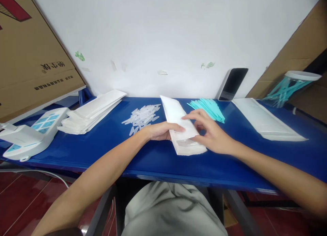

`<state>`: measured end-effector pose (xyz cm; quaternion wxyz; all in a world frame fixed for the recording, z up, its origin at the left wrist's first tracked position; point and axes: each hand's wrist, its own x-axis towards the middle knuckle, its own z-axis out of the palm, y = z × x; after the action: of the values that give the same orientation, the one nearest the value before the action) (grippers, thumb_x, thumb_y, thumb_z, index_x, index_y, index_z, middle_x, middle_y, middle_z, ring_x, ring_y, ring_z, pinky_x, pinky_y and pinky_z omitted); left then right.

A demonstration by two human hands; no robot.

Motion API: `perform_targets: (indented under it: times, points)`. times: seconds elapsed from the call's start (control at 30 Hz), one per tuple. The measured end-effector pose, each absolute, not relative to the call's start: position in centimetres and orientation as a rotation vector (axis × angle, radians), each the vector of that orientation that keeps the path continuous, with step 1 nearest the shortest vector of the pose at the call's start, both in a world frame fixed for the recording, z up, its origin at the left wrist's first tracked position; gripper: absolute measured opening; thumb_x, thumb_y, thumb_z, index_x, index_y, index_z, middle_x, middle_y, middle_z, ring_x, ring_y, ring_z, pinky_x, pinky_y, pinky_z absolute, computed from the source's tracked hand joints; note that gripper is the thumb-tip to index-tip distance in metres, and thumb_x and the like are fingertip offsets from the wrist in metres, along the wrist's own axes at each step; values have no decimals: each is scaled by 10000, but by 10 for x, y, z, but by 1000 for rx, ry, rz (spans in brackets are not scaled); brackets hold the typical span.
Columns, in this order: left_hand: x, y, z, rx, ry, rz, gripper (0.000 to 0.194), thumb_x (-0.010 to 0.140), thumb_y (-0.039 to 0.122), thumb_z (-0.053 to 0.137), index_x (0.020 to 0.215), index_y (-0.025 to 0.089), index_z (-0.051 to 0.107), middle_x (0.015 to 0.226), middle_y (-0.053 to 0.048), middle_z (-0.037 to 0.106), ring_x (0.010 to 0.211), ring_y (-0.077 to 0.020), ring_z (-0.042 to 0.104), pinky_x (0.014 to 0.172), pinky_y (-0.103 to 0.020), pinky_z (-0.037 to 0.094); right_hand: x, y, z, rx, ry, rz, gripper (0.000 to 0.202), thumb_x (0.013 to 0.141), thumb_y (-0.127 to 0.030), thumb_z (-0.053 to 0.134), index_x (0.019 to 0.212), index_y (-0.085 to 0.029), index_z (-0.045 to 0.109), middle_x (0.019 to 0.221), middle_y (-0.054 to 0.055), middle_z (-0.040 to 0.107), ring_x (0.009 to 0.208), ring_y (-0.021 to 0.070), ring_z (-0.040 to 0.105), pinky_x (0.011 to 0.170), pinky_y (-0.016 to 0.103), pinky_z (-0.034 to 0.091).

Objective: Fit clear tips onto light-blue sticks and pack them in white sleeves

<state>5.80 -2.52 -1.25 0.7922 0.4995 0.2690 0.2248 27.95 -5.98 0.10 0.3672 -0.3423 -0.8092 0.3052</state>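
Observation:
A long white paper envelope (176, 113) is held tilted over the blue table, its near end facing me. My left hand (163, 129) grips its left side, thumb flat on top and fingers underneath. On the right edge, my right hand (208, 132) is curled, with its thumb at the near end and a fingertip on the upper face. Something clear and shiny shows at that near end, too indistinct to name. Behind the hands lie a pile of small translucent white strips (144, 116) on the left and a fan of thin turquoise sticks (208, 109) on the right.
A stack of white envelopes (89, 113) and a white power strip (48, 127) with a plug are at left. On the right are another flat white envelope (268, 121), a phone (233, 84) against the wall and a clear container of turquoise sticks (288, 87). Cardboard (33, 58) flanks the table (153, 164).

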Motion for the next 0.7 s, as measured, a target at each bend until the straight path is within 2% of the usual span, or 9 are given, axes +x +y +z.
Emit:
perform_targets:
  times: [0.1, 0.17, 0.23, 0.33, 0.4, 0.47, 0.57, 0.63, 0.7]
  points:
    - [59, -25, -14, 1109, 564, 458, 402, 702, 276, 820, 1073, 157, 719, 1054, -122, 749, 927, -234, 719, 823, -329, 569, 278, -63, -1, -825, -2140, 710, 293, 866, -225, 643, 1132, -302, 737, 1281, 87, 550, 827, 173, 629, 611, 298, 526]
    - [59, -24, -14, 1149, 557, 405, 391, 717, 325, 823, 1059, 160, 728, 1012, -123, 756, 932, -249, 724, 814, -335, 572, 276, -64, -1, -797, -2134, 629, 275, 873, -203, 599, 1062, -296, 775, 1256, 79, 612, 843, 192, 655, 608, 308, 524]
    - [59, -23, -13, 1185, 524, 318, 432, 755, 479, 792, 1017, 141, 736, 945, -145, 761, 898, -275, 735, 775, -348, 576, 275, -66, 2, -775, -2079, 499, 274, 860, -182, 586, 999, -290, 796, 1164, 71, 682, 917, 232, 674, 684, 348, 547]
    - [59, -21, -13, 1211, 428, 235, 684, 759, 760, 659, 966, 112, 727, 897, -186, 761, 801, -290, 743, 721, -362, 574, 277, -65, 8, -805, -1952, 393, 256, 880, -207, 587, 981, -291, 807, 1068, 69, 737, 986, 262, 682, 826, 409, 555]
    - [59, -18, -14, 1221, 395, 267, 765, 734, 843, 604, 971, 123, 703, 899, -182, 766, 754, -276, 742, 697, -356, 573, 281, -63, 12, -815, -1883, 377, 259, 913, -241, 573, 1018, -293, 804, 1075, 67, 751, 1012, 269, 687, 878, 430, 548]
    - [59, -13, -16, 1222, 418, 351, 766, 738, 873, 560, 935, 140, 665, 864, -162, 766, 706, -257, 735, 643, -337, 567, 286, -61, 14, -751, -1830, 313, 272, 935, -250, 554, 1045, -303, 798, 1074, 56, 759, 1028, 272, 687, 891, 439, 543]
    - [61, -5, -19, 1188, 540, 525, 723, 783, 884, 456, 750, 169, 558, 697, -111, 717, 570, -214, 688, 514, -283, 509, 291, -59, 16, -643, -1790, 147, 294, 954, -232, 529, 1060, -314, 791, 1025, 46, 763, 969, 259, 691, 838, 431, 546]
    - [63, -1, -21, 1179, 660, 687, 646, 842, 815, 443, 647, 199, 451, 515, -28, 582, 466, -174, 618, 460, -251, 448, 292, -60, 17, -622, -1787, 71, 293, 960, -236, 522, 1062, -306, 787, 995, 49, 761, 931, 260, 693, 802, 432, 548]
    - [66, 2, -24, 1237, 811, 926, 542, 887, 661, 509, 605, 219, 369, 405, 53, 385, 388, -138, 529, 436, -229, 388, 292, -61, 17, -611, -1786, 62, 283, 963, -256, 525, 1079, -299, 779, 980, 51, 760, 928, 275, 695, 791, 448, 550]
